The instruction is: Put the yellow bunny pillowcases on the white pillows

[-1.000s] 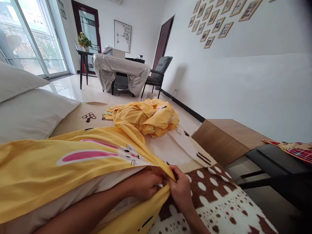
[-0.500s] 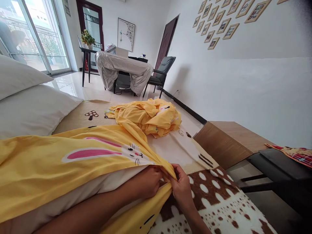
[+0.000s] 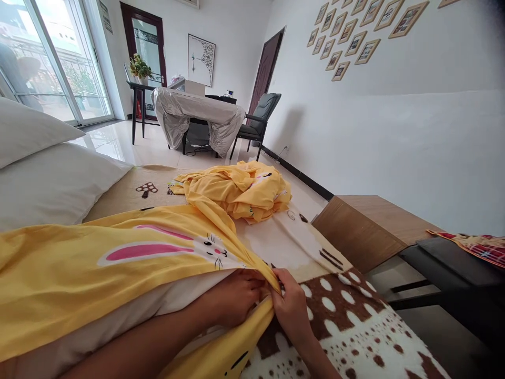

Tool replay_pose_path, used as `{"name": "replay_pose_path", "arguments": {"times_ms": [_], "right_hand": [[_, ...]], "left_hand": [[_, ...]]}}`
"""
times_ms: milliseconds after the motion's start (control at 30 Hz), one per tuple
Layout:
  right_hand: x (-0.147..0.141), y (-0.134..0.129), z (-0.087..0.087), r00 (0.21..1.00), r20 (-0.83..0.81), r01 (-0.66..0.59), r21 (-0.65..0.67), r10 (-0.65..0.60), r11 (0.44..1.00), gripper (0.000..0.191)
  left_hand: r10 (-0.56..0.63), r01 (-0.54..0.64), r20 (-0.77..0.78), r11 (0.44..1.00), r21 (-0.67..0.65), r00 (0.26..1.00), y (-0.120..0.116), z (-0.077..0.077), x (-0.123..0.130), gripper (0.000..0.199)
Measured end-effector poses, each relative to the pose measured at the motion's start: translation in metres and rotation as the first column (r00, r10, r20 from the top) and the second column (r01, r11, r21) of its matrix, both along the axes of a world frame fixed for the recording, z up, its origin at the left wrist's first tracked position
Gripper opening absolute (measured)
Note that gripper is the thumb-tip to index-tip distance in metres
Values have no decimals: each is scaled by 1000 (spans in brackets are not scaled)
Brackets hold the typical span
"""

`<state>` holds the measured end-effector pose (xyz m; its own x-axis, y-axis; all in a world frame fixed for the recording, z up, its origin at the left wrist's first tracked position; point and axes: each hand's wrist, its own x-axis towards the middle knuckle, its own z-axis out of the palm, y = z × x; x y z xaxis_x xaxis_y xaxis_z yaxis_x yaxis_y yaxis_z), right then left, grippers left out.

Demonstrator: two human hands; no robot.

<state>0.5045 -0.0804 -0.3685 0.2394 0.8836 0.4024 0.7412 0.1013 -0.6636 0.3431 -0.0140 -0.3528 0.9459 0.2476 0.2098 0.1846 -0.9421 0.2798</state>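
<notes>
A yellow pillowcase [image 3: 130,284] with a rabbit print lies stretched over a white pillow [image 3: 158,305], part of which shows through the case's open side. My left hand [image 3: 240,297] reaches into that opening. Its fingers are curled at the bunched yellow cloth near the pillowcase's end, and their tips are partly hidden. Right beside it, my right hand [image 3: 290,300] pinches the gathered edge of the pillowcase between thumb and fingers. A lower flap of yellow cloth hangs from between the hands.
Beyond lies a crumpled yellow cloth bundle [image 3: 240,189] on the patterned blanket [image 3: 331,310]. White pillows [image 3: 59,179] are stacked at left. A wooden cabinet [image 3: 363,226] and a black seat [image 3: 453,263] stand at right; a covered table [image 3: 197,105] stands farther back.
The view has shifted slightly. My left hand's fingers have loosened a little from a tighter fist, while my right hand keeps its pinch on the cloth.
</notes>
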Motion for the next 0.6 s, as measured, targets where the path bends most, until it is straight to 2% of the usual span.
{"name": "replay_pose_path", "arguments": {"times_ms": [67,167,300,433,533,600], "right_hand": [[-1,-1,-1,998,-68,-5,0,5,1000,26],[-2,0,-4,975,-223,-9,-76,-8,997,26],[-7,2,-3,894,-448,-52,-98,2,994,21],[-9,0,1,902,-431,-35,-60,6,998,19],[-7,-2,2,925,-378,-71,-56,45,996,18],[-6,-2,2,935,-349,-95,-62,68,993,19]], "left_hand": [[-22,22,0,1000,12,1000,0,1,-1,29],[-29,29,24,999,21,999,0,1,-1,30],[-47,48,55,999,-17,997,1,4,1,27],[-50,76,105,962,-262,993,5,12,1,22],[29,27,109,880,-474,994,8,19,-1,26],[90,9,145,823,-568,985,9,22,-2,28]]}}
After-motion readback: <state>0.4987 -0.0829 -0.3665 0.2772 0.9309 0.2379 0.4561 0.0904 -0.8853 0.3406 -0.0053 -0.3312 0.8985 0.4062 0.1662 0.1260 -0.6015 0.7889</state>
